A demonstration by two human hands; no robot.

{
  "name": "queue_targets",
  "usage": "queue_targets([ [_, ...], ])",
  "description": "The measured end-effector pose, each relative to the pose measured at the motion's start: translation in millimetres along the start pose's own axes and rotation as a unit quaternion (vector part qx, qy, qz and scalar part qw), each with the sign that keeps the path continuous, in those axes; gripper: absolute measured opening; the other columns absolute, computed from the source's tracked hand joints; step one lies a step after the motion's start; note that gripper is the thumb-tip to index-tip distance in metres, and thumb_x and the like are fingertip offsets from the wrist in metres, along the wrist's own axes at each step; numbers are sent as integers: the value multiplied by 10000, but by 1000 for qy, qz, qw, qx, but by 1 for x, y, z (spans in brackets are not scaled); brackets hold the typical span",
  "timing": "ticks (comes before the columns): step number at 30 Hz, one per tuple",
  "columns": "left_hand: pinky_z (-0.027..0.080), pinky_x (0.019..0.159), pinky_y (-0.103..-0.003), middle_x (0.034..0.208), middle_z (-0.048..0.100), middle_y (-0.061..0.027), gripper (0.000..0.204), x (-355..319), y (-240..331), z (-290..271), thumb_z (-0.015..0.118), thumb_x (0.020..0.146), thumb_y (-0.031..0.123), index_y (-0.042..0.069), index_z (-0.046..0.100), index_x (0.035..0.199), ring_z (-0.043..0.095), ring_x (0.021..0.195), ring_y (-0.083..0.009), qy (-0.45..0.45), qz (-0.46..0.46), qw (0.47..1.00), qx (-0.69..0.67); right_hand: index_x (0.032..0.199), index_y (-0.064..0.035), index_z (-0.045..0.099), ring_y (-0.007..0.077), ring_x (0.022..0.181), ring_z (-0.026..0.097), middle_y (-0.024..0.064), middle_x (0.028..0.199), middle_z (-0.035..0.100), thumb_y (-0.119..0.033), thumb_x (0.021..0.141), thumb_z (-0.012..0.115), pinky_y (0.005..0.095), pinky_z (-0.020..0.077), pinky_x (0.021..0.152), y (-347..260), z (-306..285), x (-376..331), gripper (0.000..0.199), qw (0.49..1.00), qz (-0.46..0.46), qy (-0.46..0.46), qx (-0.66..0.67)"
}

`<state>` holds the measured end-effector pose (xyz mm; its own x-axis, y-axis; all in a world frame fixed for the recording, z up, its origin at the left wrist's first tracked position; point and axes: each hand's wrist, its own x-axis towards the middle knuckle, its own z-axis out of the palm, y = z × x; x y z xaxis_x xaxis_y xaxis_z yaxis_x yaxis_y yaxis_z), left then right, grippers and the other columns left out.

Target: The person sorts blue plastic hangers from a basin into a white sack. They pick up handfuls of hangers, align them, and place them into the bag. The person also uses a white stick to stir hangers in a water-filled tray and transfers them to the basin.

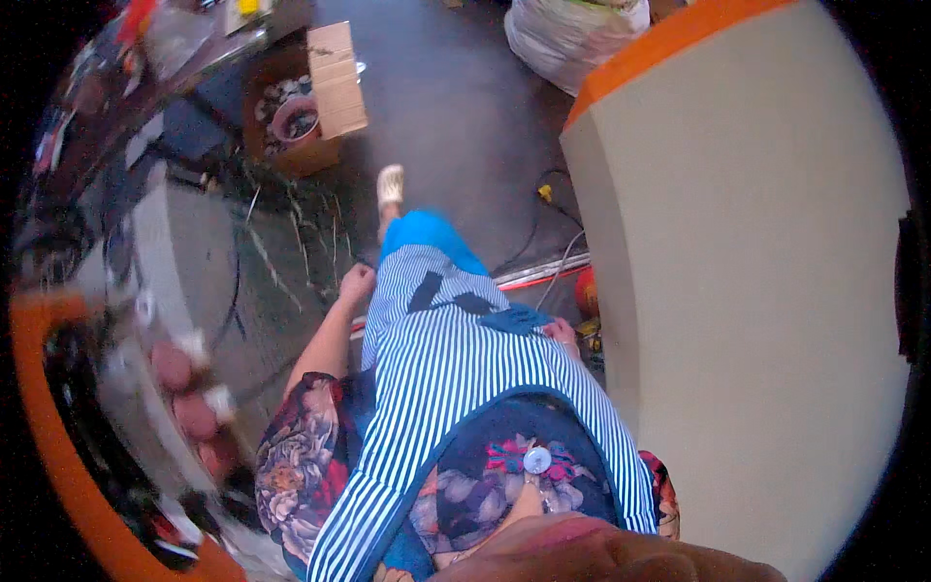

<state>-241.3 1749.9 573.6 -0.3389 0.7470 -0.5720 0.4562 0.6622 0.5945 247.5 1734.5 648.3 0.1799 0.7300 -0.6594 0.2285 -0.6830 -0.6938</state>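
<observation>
Presently: striped apron (456, 359), soft, light cloth; left hand (356, 282) fingers curled shut, empty; right hand (562, 333) at its edge, fingers hidden, state unclear.

A brown cardboard box (320, 92) sits open far left on the floor; a white sack (572, 34) sits far right.
</observation>
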Motion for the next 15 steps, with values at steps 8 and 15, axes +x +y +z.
queue_targets([
  [8,477,762,-434,945,624,-212,383,247,90,-109,496,826,326,-2,584,1001,612,889,-326,-109,-39,985,130,966,-59,571,167,607,561,80,767,616,-146,843,541,298,456,508,-144,75,166,154,994,70,79,-25],
  [15,454,839,-385,1020,635,-147,399,449,328,-18,571,809,373,71,602,1070,594,977,-290,-311,116,932,146,968,-62,577,177,628,569,82,770,616,-127,831,534,307,463,531,-230,84,204,157,966,158,185,91],
])
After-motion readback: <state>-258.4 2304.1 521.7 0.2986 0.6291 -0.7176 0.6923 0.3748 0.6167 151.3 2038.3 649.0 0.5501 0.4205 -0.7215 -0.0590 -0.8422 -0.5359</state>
